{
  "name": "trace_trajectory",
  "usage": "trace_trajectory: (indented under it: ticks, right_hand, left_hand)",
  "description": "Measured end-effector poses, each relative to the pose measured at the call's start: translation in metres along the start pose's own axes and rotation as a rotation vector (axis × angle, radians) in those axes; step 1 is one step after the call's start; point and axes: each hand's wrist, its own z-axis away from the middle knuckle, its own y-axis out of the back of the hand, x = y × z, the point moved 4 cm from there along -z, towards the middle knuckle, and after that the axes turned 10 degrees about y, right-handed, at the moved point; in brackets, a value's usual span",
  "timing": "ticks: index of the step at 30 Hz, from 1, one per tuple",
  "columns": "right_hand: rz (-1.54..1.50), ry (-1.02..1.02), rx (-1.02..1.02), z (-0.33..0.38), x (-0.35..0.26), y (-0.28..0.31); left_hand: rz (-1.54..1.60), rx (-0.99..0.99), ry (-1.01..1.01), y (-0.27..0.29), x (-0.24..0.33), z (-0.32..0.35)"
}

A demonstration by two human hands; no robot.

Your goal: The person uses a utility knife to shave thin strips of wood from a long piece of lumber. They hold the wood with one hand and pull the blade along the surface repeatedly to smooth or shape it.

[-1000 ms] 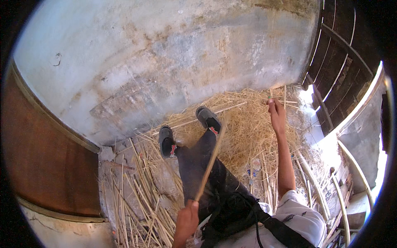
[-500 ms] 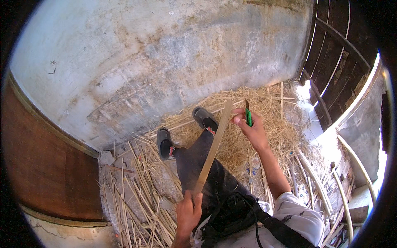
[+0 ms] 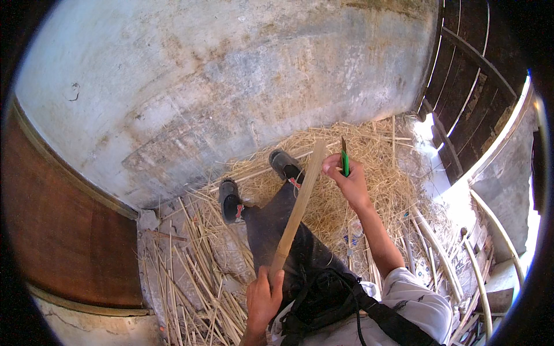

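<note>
My left hand [image 3: 264,301] is closed round the lower end of a long, flat bamboo strip [image 3: 297,212]. The strip slants up and away to the right, above my dark trousers. Close to its far end is my right hand [image 3: 348,179], closed on a green-handled knife [image 3: 345,157]. The narrow, brownish blade points up and away from me. My right fingertips are bent near the strip's edge; whether they touch it I cannot tell.
Pale shavings [image 3: 369,155] heap along the stained wall [image 3: 277,86]. Thin bamboo sticks [image 3: 196,271] lie at the left by my feet, and thicker poles [image 3: 438,254] at the right. A brown panel [image 3: 72,225] stands at left, dark slatted boards [image 3: 473,86] at upper right.
My right hand and the knife have shifted very slightly to the left, and the blade stands a little more upright. My left hand and the bamboo strip are almost unmoved.
</note>
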Motion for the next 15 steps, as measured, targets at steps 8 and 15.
trace_trajectory:
  ticks: [8, 15]
  right_hand:
    - [-0.063, 0.024, -0.070, -0.001, 0.002, 0.002]
    - [-0.351, -0.058, -0.151, 0.001, -0.008, 0.010]
  left_hand:
    - [-0.008, -0.097, 0.037, 0.001, 0.000, 0.003]
    - [0.273, -0.373, 0.109, -0.014, -0.038, -0.003]
